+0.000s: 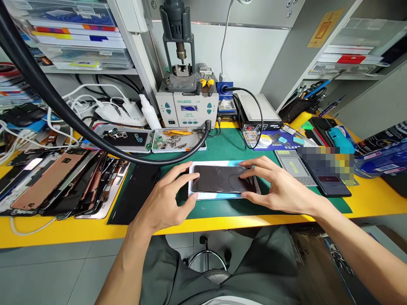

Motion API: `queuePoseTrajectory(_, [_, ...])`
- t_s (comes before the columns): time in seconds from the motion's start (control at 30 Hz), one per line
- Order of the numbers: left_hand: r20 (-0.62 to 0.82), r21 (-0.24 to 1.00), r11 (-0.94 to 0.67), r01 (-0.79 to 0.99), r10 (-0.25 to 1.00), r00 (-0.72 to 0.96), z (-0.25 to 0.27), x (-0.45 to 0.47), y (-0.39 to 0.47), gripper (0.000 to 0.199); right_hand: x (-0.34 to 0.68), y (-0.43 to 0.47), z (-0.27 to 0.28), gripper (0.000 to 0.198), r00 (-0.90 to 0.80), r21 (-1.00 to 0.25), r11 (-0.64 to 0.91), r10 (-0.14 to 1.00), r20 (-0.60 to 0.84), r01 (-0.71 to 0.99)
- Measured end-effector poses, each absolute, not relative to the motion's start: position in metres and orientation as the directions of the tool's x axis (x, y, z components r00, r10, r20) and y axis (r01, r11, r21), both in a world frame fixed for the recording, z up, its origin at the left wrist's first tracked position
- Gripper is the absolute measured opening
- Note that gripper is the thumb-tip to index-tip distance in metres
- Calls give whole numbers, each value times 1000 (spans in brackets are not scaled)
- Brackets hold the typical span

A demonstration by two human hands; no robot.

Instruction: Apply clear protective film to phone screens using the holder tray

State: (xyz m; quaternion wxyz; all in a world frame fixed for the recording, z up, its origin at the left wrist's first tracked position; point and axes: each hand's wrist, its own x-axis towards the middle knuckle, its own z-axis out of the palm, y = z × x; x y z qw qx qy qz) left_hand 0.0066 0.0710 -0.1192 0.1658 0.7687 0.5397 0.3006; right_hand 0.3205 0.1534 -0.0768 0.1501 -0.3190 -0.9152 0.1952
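A dark smartphone (219,178) lies screen up on a flat white and blue box (205,196), on the green mat (210,209). Marks or smudges show on its glass. My left hand (167,199) grips the left end of the box, thumb at the near edge and a finger at the far edge. Its index fingertip touches the phone's left end. At the right end, my right hand (273,186) holds the box between thumb and fingers, with a fingertip on the phone's glass.
Phone parts (47,182) are piled at the left, beside a black panel (135,195). A black hose (95,144) arches across from a grey soldering station (187,110). Parts trays (178,140) stand behind the mat. Another phone (329,178) and a metal stencil (295,167) lie right.
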Motion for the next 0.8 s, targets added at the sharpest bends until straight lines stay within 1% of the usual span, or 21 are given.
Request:
queuePoseTrajectory(0.47, [292, 592, -371, 716, 926, 238, -121, 6, 73, 45, 319, 154, -73, 38, -760, -434, 743, 625, 178, 509])
queuePoseTrajectory(0.8, [312, 580, -384, 719, 919, 240, -122, 7, 73, 44, 323, 156, -76, 38, -763, -417, 744, 626, 163, 522])
